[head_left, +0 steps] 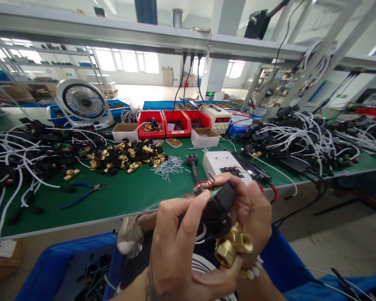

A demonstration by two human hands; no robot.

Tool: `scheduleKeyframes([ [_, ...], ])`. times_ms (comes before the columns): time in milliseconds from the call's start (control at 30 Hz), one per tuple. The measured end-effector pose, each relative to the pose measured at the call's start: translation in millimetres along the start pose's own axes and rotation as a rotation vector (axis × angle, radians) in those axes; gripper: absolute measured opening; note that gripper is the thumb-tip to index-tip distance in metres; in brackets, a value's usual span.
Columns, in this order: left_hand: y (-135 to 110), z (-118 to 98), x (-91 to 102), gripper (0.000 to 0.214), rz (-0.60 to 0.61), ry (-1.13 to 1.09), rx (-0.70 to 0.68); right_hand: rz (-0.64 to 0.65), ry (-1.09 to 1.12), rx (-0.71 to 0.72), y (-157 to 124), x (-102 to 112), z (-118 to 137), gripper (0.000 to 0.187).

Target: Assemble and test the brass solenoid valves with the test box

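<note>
Just past the table's front edge, both hands hold one valve actuator (221,200), a black housing with a green circuit board and thin red wires showing at its open end. A brass valve body (233,246) is joined beneath the housing. My left hand (181,246) has its index and middle fingers at the open end by the wires, and its thumb under the brass body. Wrapped around the far side, my right hand (253,209) presses its thumb and fingers against the housing. Part of the right fingers is hidden behind the actuator.
Blue-handled pliers (84,193), a pile of brass and black valves (128,156), metal clips (171,167) and a white box (221,163) are on the green table (119,209). White-cabled units (291,138) heap at right. Blue crates (65,255) stand below. A fan (84,100) is behind.
</note>
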State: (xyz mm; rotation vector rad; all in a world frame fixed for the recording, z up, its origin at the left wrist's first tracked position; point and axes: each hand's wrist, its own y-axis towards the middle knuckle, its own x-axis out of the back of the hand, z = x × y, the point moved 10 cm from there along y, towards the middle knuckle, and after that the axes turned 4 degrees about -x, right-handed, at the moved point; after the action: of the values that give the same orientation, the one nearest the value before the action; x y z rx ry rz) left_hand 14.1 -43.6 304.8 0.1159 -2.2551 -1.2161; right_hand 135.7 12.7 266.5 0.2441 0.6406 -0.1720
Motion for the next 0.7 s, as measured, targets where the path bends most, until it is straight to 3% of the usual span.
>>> scheduleKeyframes([
  [367, -3.7, 7.8, 0.1, 0.078, -0.046, -0.004, 0.088, 0.071, -0.021, -0.116, 0.4, -9.9, -4.8, 0.046],
  [600, -6.4, 1.2, 2.5, 0.075, -0.133, -0.003, 0.125, -0.008, -0.037, -0.024, 1.6, -2.9, 0.5, 0.043],
  [700, -2.9, 4.0, 3.8, 0.076, -0.105, -0.006, 0.088, -0.002, -0.084, -0.013, 4.9, -7.4, 1.7, 0.046],
])
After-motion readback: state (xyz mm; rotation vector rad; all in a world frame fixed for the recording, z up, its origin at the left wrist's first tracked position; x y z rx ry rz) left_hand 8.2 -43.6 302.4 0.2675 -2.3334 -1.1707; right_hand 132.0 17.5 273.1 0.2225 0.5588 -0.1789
